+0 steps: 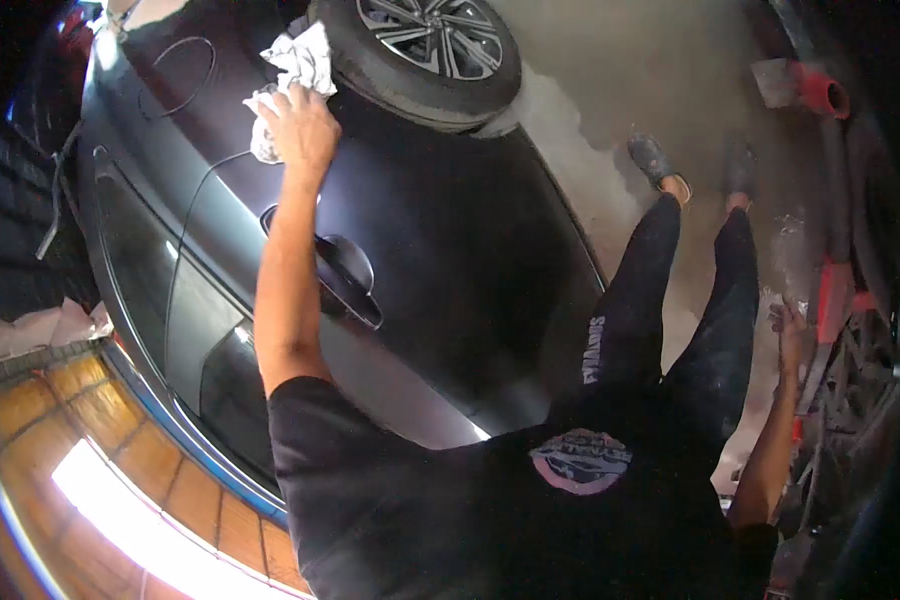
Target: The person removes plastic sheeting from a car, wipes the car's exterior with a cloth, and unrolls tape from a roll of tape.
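My left hand (305, 130) is closed on a crumpled white cloth (303, 62) with dark marks, against the side of a dark car (450, 250), near the front wheel. Below that hand in the view is the door handle (348, 290). A thin dark cable (192, 200) runs across the car body and window. My right hand (788, 328) hangs low by my right leg, its fingers loosely apart and nothing visible in it.
The spoked wheel (435, 40) is at the top. Both my feet stand on the grey floor (580, 170). Red and dark metal equipment (832, 300) stands along the right. An orange-brown panelled surface (185, 490) with a bright light strip fills the lower left.
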A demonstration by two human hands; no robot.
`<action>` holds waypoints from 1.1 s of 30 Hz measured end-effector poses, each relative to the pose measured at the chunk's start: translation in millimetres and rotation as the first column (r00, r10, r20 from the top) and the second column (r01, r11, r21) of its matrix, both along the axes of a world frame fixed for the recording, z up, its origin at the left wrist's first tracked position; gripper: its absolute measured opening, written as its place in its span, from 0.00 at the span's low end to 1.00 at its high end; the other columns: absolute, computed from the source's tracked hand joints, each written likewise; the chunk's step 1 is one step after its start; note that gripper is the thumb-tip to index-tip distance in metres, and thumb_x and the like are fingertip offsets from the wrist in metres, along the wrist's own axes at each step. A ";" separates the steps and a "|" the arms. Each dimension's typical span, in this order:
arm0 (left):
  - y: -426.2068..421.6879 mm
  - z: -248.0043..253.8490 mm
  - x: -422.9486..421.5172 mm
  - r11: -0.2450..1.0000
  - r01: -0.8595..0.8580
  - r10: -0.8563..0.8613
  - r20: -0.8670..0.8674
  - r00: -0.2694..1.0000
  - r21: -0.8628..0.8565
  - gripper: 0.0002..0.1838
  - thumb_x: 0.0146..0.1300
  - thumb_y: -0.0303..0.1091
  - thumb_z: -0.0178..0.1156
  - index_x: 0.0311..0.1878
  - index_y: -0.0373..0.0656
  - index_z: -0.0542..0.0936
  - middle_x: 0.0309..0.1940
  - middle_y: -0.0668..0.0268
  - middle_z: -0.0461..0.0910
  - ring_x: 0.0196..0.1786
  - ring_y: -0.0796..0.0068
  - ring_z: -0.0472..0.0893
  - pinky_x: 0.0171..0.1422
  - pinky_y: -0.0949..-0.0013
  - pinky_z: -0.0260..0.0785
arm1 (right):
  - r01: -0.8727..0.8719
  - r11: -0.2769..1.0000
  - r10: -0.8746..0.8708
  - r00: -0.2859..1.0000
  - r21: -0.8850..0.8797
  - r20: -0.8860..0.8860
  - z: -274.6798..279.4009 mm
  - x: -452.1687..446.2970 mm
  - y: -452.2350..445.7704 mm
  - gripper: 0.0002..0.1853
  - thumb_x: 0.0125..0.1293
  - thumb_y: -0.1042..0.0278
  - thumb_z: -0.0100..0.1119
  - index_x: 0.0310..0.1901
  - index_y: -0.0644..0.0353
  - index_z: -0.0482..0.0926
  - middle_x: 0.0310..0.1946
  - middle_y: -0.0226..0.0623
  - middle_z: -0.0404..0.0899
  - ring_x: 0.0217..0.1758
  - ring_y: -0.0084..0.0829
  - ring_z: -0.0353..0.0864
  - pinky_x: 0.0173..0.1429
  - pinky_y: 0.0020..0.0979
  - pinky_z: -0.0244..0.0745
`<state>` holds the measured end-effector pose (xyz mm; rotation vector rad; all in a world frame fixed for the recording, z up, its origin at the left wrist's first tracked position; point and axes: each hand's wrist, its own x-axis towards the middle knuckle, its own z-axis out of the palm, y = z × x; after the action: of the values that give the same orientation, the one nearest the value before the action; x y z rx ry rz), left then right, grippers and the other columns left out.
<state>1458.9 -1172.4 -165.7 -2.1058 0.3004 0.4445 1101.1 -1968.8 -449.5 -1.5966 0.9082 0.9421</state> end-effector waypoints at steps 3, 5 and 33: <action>-15.0 -37.3 -45.8 0.998 0.020 -0.020 -0.003 1.000 -0.063 0.17 0.64 0.36 0.54 0.49 0.39 0.85 0.58 0.53 0.78 0.62 0.44 0.74 0.72 0.32 0.57 | -0.009 1.000 0.012 0.993 0.026 -0.121 -24.3 -11.0 -0.2 0.24 0.78 0.59 0.51 0.70 0.60 0.73 0.53 0.35 0.83 0.55 0.27 0.82 0.55 0.29 0.76; -29.6 -75.4 -88.0 0.993 -0.035 0.020 -0.131 0.991 -0.111 0.18 0.64 0.38 0.54 0.50 0.39 0.85 0.60 0.53 0.76 0.65 0.45 0.72 0.73 0.31 0.55 | -0.023 0.998 0.029 0.996 0.066 -0.088 -10.1 0.6 19.8 0.24 0.78 0.58 0.52 0.69 0.60 0.73 0.52 0.35 0.84 0.54 0.27 0.83 0.55 0.29 0.76; -40.3 -53.3 -67.9 0.995 -0.067 0.038 -0.344 0.938 -0.073 0.20 0.52 0.42 0.69 0.46 0.42 0.88 0.60 0.58 0.77 0.64 0.49 0.73 0.72 0.39 0.61 | -0.113 0.991 0.111 0.993 0.072 0.037 -39.6 -23.0 38.4 0.24 0.78 0.59 0.51 0.69 0.62 0.75 0.50 0.37 0.84 0.45 0.25 0.80 0.51 0.27 0.74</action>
<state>1391.0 -1212.7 -219.0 -2.1156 0.4712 0.8477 1078.1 -1930.3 -489.1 -1.6080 0.7587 1.0134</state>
